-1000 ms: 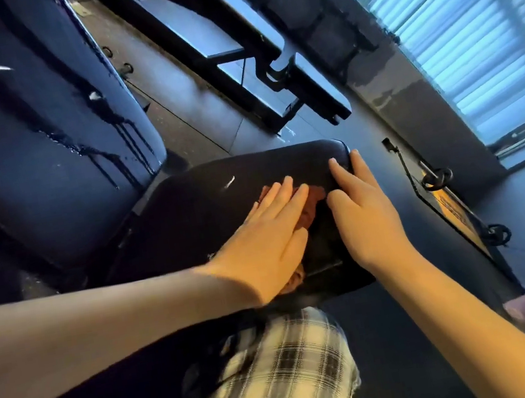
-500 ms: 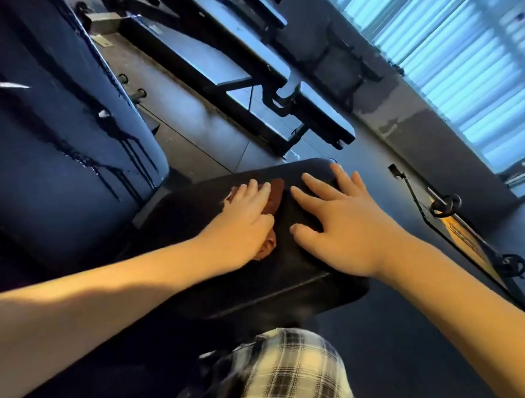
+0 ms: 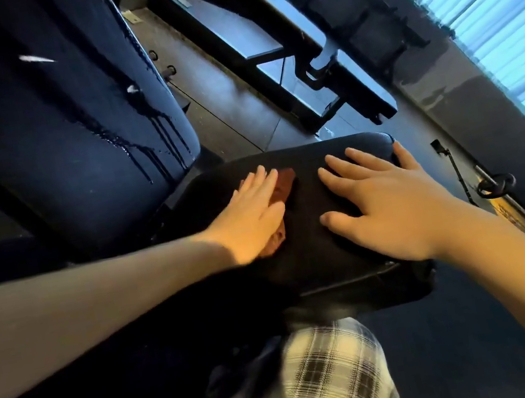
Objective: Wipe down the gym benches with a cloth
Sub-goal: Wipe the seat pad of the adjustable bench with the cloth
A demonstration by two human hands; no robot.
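A black padded bench seat point(image 3: 303, 160) lies in front of me. My left hand point(image 3: 254, 217) presses flat on a reddish-brown cloth point(image 3: 283, 184) on the seat's left part, fingers straight; most of the cloth is hidden under the palm. My right hand point(image 3: 383, 203) rests flat on the bare seat to the right, fingers spread, with the little finger at the seat's far right corner. The tilted dark blue backrest pad point(image 3: 68, 127) rises at the left, with liquid streaks running down it.
A second black bench point(image 3: 262, 42) with a metal frame stands further off on the dark floor. Window blinds point(image 3: 492, 4) fill the upper right. A yellow-and-black floor frame with small wheels point(image 3: 502, 186) lies at the right. My plaid-clad leg point(image 3: 332, 374) is below the seat.
My left hand has slid the cloth leftward across the seat, away from the right hand. The right hand has spread out flat on the seat's right side.
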